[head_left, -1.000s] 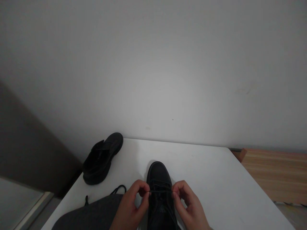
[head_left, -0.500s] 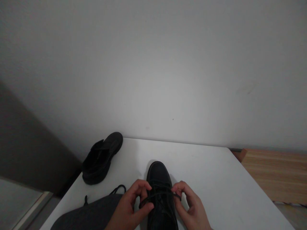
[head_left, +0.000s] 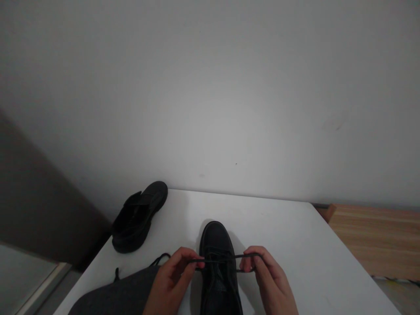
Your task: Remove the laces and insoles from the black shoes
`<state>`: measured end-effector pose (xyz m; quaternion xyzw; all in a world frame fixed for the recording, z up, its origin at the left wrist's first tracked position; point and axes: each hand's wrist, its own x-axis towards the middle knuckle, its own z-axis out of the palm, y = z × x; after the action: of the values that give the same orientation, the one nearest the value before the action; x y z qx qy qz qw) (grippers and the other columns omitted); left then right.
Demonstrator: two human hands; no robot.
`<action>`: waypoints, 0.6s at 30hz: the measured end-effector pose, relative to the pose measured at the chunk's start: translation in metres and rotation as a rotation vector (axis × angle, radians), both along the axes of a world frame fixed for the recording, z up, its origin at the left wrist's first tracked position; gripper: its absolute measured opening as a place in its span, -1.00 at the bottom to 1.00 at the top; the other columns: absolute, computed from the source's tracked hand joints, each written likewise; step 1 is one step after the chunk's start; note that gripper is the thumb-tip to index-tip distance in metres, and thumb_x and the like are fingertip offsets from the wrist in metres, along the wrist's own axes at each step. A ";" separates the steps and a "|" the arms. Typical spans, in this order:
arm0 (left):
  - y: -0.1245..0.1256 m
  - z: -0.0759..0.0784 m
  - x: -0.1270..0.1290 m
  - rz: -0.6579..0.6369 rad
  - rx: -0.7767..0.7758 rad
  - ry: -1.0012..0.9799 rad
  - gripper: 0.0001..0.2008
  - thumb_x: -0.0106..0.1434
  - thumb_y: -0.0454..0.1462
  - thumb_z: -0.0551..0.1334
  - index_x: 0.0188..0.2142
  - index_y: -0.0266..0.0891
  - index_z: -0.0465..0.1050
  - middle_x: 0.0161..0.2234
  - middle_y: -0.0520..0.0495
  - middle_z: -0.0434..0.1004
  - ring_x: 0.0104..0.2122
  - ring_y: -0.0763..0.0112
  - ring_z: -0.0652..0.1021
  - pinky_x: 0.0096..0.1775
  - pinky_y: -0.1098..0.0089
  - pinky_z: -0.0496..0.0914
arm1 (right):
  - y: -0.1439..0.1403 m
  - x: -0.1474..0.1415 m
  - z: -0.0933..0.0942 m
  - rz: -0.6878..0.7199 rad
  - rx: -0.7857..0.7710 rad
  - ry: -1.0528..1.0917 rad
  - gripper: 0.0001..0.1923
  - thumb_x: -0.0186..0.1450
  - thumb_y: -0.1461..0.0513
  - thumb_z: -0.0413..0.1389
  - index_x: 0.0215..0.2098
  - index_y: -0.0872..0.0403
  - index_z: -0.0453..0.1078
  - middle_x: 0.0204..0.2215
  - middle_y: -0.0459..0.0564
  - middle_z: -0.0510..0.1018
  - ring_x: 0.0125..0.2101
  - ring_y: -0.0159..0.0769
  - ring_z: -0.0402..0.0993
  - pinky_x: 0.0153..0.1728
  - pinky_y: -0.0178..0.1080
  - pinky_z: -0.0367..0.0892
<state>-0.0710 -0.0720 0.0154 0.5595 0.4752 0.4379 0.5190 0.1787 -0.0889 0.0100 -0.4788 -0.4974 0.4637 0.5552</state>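
A black shoe (head_left: 215,238) stands on the white table, toe pointing away from me. Across its top a thin black shoelace (head_left: 226,259) is stretched between my two hands. On the shoe's left side my left hand (head_left: 179,271) pinches one part of the lace between thumb and fingers. To the right of the shoe, my right hand (head_left: 265,273) has the other part looped round its closed fingers. Below the lace, the tongue and the opening of the shoe show; its heel end is cut off by the frame's bottom edge.
Another black shoe (head_left: 139,218) rests at the table's back left. A dark grey sleeve or cloth (head_left: 114,293) covers the near left, with black lace ends poking out beside it. The white table (head_left: 278,227) meets a pale wall (head_left: 229,109). A wooden surface (head_left: 377,236) lies to the right.
My hands have drawn apart slightly, the right one moving further right. The shoelace is now pulled straighter across the shoe. The other shoe has not moved.
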 end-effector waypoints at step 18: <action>-0.016 0.012 -0.001 0.097 0.035 -0.053 -0.64 0.24 0.09 0.32 -0.36 -0.15 0.58 -0.47 0.01 0.51 -0.47 0.42 0.44 -0.40 0.49 0.33 | -0.010 0.007 0.002 0.038 -0.168 0.209 -0.58 0.29 -0.12 0.22 -0.30 0.07 0.51 -0.62 -0.26 0.03 -0.57 -0.43 -0.11 -0.53 -0.30 -0.19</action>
<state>-0.0718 -0.0884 0.0277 0.5329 0.4802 0.4854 0.4999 0.1854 -0.0993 0.0123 -0.4632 -0.4051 0.5616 0.5531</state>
